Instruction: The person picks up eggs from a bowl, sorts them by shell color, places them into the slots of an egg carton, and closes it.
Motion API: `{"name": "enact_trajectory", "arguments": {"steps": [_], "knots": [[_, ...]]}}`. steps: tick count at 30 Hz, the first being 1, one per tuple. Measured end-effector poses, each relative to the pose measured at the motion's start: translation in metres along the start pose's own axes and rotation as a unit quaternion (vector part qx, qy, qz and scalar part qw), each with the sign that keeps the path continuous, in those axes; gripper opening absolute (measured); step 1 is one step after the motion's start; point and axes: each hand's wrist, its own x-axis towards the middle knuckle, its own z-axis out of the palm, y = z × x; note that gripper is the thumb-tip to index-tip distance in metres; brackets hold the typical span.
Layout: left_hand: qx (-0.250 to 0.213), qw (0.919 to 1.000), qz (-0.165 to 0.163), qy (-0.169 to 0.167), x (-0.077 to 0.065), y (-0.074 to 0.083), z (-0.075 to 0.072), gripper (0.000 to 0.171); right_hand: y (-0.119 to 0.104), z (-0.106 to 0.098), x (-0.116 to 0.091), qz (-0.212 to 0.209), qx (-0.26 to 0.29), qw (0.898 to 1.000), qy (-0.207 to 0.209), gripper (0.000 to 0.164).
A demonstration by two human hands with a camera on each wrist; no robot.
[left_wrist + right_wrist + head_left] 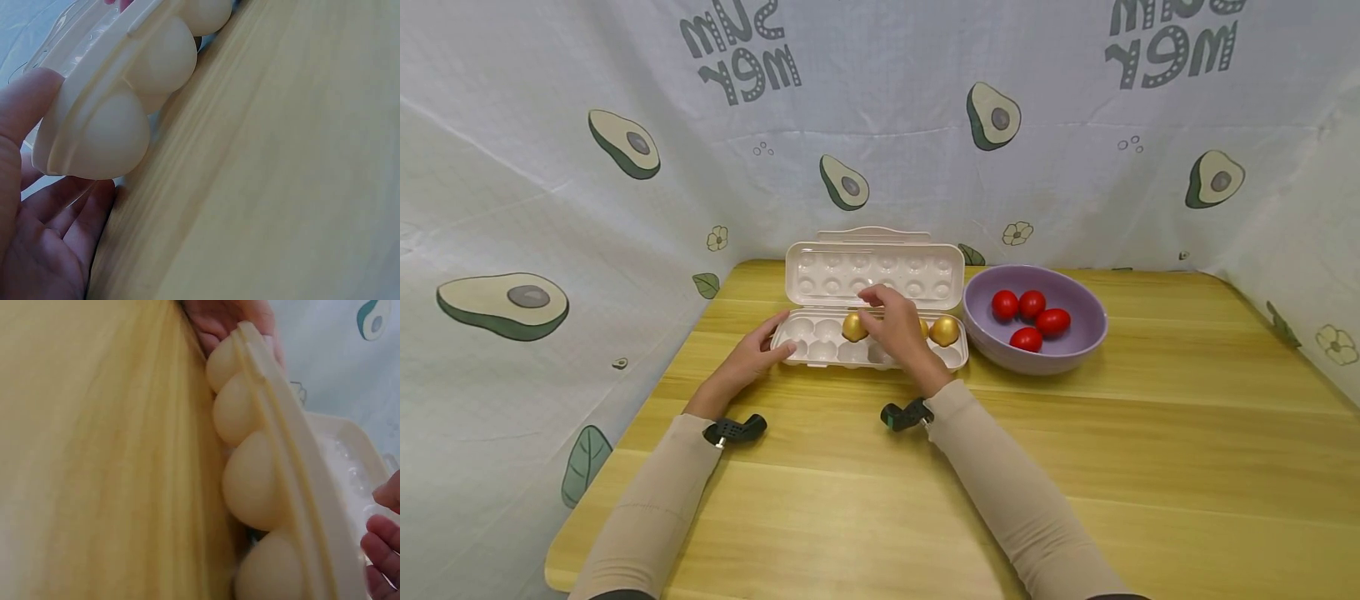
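A white plastic egg box (820, 353) lies with its lid (876, 275) folded back. Gold eggs sit in its far row: one gold egg (853, 327) near the middle, another gold egg (944, 331) at the right, and one partly hidden behind my right wrist. My left hand (752, 357) grips the box's left end, thumb on the rim and fingers around the outer side, as the left wrist view shows. Over the tray hovers my right hand (895, 325), its thumb beside the middle egg. In the right wrist view its fingers (381, 550) are apart, with nothing seen between them.
A purple bowl (1037, 360) holding several red tomato-like items (1053, 322) stands just right of the egg box. Both are near the back of the wooden table (820, 500). An avocado-print cloth (910, 150) hangs behind the table.
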Motion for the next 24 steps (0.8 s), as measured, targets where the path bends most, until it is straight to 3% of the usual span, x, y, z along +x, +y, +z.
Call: {"name": "enact_trajectory", "arguments": {"steps": [5, 13, 24], "knots": [[-0.003, 1.0, 0.002, 0.001, 0.001, -0.004, 0.0, 0.066, -0.004, -0.01, 0.005, -0.002, 0.023, 1.0, 0.006, 0.023], [0.002, 0.9998, 0.014, 0.011, 0.014, -0.03, -0.002, 0.067, -0.008, -0.03, 0.012, 0.012, 0.081, 0.996, 0.039, 0.024], [0.01, 0.9996, 0.008, 0.026, 0.016, -0.037, -0.003, 0.069, -0.012, -0.059, 0.02, 0.001, 0.083, 0.996, 0.037, 0.027]]}}
